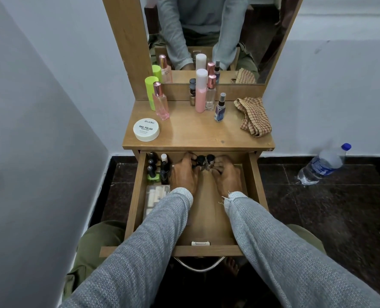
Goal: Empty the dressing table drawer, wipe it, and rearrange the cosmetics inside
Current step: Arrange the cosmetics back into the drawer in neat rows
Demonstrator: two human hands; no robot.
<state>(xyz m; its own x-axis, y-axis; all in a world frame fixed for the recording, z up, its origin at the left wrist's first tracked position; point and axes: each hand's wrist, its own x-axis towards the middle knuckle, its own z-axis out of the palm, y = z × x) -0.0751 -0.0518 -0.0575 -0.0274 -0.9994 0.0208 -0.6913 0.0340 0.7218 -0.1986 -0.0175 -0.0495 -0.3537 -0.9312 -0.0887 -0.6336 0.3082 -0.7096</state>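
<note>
We have the wooden dressing table (198, 132) before us, its drawer (206, 218) pulled out. Both our hands reach to the drawer's back. Our left hand (184, 174) curls its fingers round a small dark-capped bottle (199, 162); our right hand (228, 175) curls round the one (209, 162) just beside it. Nail polish bottles (156, 167) stand in the drawer's back left corner, and a checked cloth (252, 115) lies on the tabletop's right side.
</note>
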